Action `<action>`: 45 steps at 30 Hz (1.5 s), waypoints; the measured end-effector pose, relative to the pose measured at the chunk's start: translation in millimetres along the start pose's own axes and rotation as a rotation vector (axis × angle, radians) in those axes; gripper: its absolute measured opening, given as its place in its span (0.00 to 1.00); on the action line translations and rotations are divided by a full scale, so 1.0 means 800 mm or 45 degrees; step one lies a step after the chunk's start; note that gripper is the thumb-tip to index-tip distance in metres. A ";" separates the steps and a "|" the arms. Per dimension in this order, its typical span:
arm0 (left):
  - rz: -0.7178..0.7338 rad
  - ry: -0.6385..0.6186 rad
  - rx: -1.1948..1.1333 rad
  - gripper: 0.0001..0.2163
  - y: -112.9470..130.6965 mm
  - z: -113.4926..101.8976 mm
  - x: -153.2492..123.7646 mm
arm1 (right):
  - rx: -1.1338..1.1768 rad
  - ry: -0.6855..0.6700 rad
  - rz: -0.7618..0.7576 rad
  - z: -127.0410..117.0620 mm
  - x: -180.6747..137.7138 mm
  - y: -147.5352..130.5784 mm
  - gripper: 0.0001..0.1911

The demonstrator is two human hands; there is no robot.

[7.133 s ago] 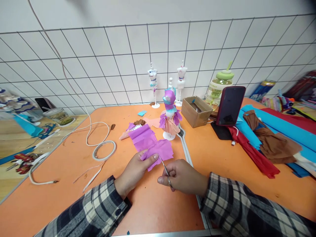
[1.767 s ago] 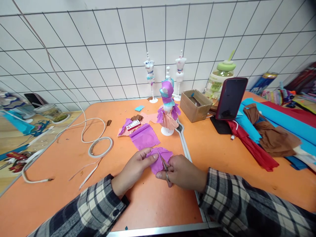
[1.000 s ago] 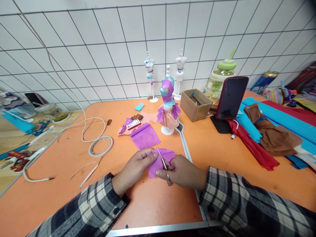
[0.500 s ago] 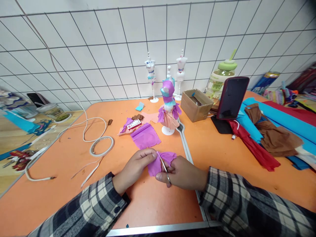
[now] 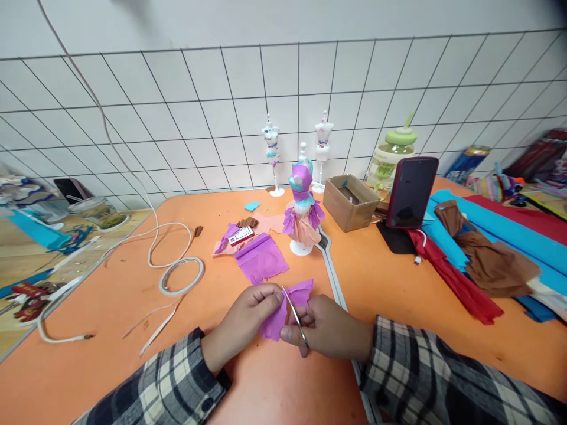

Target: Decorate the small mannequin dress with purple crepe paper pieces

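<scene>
My left hand (image 5: 253,308) pinches a piece of purple crepe paper (image 5: 273,326) between thumb and fingers. In my right hand (image 5: 325,330) is a pair of small metal scissors (image 5: 296,319), its blades lying across the purple piece and its tip close to my left thumb. One flap of that piece stands up to the right of the blades. A bigger purple crepe sheet (image 5: 262,260) lies flat just beyond my hands. Behind it stands a small dress form (image 5: 302,203) in a purple and blue top and a peach and purple skirt.
Two white dress forms (image 5: 272,141) stand by the tiled wall. A cardboard box (image 5: 349,203), a propped phone (image 5: 413,192) and a green-lidded bottle (image 5: 392,154) are at the back right. Crepe paper (image 5: 496,260) in several colours covers the right side. A tape roll (image 5: 181,275) and white cable (image 5: 153,236) lie left.
The view has tilted up a little, so everything sits lower in the picture. The purple flap beside the blades has shifted slightly; both hands keep their holds.
</scene>
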State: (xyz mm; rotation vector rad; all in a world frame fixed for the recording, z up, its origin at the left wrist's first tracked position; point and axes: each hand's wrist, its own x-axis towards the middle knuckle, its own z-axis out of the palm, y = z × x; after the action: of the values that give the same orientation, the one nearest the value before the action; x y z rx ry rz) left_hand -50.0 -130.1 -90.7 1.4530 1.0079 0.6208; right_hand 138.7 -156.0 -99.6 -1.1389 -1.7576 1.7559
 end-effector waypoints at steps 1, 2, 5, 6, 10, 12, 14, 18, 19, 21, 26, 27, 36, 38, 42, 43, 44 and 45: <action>0.002 -0.019 0.000 0.19 -0.002 0.000 0.000 | -0.001 -0.003 -0.003 0.000 0.001 0.000 0.11; 0.007 -0.032 -0.001 0.19 -0.003 0.000 0.001 | -0.010 -0.008 0.008 0.000 0.001 0.000 0.13; 0.009 0.003 0.005 0.18 -0.003 0.000 0.002 | -0.010 -0.033 0.059 0.001 0.002 -0.003 0.16; 0.004 0.033 0.009 0.18 -0.003 0.000 0.002 | 0.006 -0.042 0.062 0.001 0.001 -0.004 0.16; -0.010 0.058 0.014 0.17 -0.001 0.000 0.002 | 0.019 -0.040 0.055 0.001 0.000 -0.003 0.13; -0.007 0.046 0.025 0.17 -0.001 0.000 0.002 | 0.016 -0.009 0.062 0.001 0.000 -0.001 0.12; -0.007 0.056 0.038 0.16 0.000 -0.001 0.002 | 0.030 -0.003 0.070 0.001 0.001 0.002 0.13; -0.019 0.060 0.059 0.16 0.003 -0.002 0.001 | 0.068 -0.045 0.075 0.001 0.002 0.003 0.14; -0.019 0.057 0.061 0.16 0.003 -0.002 0.001 | 0.069 -0.053 0.073 0.000 0.001 0.002 0.14; -0.022 0.041 0.058 0.16 0.004 -0.001 0.001 | 0.056 -0.061 0.077 -0.001 0.000 0.000 0.14; -0.031 0.007 0.054 0.17 0.006 0.000 0.001 | 0.042 -0.055 0.070 -0.002 0.000 -0.001 0.16; -0.023 0.012 0.055 0.17 0.006 0.000 0.001 | 0.056 -0.060 0.071 -0.001 0.000 0.000 0.16; -0.029 -0.012 0.036 0.19 0.003 0.002 0.000 | 0.012 -0.072 0.119 -0.002 -0.003 -0.010 0.13; -0.007 -0.006 0.035 0.19 0.003 0.002 0.000 | 0.024 -0.070 0.128 -0.002 -0.002 -0.009 0.12; 0.016 0.029 0.026 0.18 0.001 0.001 0.003 | 0.077 -0.079 0.167 -0.001 0.002 -0.003 0.10; 0.004 0.032 0.017 0.18 -0.001 0.001 0.003 | 0.085 -0.090 0.163 -0.001 0.002 -0.002 0.10; -0.007 0.032 0.007 0.18 -0.002 0.000 0.004 | 0.095 -0.101 0.153 -0.002 0.003 -0.002 0.11; -0.014 0.032 -0.009 0.18 -0.004 0.000 0.004 | 0.103 -0.108 0.144 -0.003 0.003 -0.002 0.13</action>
State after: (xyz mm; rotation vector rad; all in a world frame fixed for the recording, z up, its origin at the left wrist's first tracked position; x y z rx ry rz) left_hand -48.9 -127.7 -94.1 1.4360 1.0314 0.6352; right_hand 138.9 -152.6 -98.3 -1.1666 -1.6821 1.9505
